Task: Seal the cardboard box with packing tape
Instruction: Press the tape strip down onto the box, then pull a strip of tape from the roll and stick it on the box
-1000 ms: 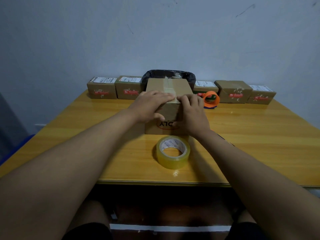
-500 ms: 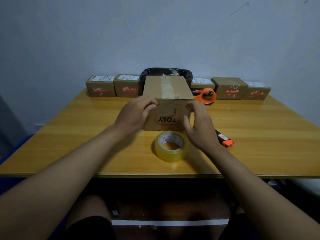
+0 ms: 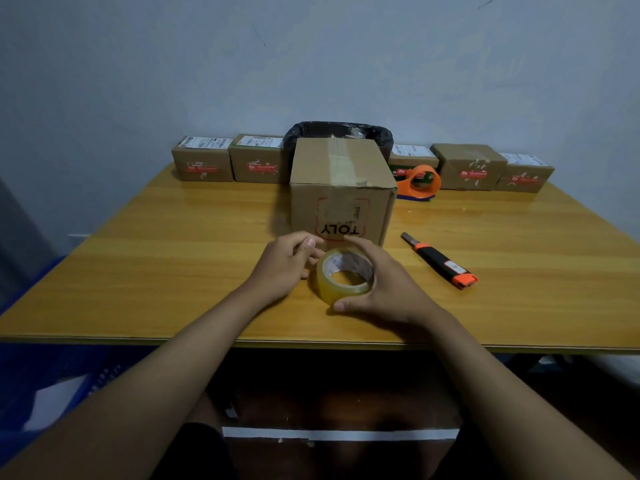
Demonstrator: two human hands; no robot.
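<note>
A brown cardboard box (image 3: 341,188) stands in the middle of the wooden table, flaps closed, with a strip of tape along its top seam and down the front face over upside-down red "TOLY" print. In front of it lies a roll of clear packing tape (image 3: 344,273). My right hand (image 3: 384,289) wraps around the roll's right side, thumb at its near edge. My left hand (image 3: 284,265) sits against the roll's left side, fingers curled, fingertips touching it.
A black and orange utility knife (image 3: 440,260) lies right of the box. An orange tape dispenser (image 3: 420,181) sits behind it. Several small labelled cartons (image 3: 202,161) line the table's far edge, with a black-lined bin (image 3: 337,131) behind the box. The table's front edge (image 3: 311,342) is near.
Both hands left the box's top and sides and came down toward me onto the tape roll. The right hand has taken hold of the roll. The box has stayed in place.
</note>
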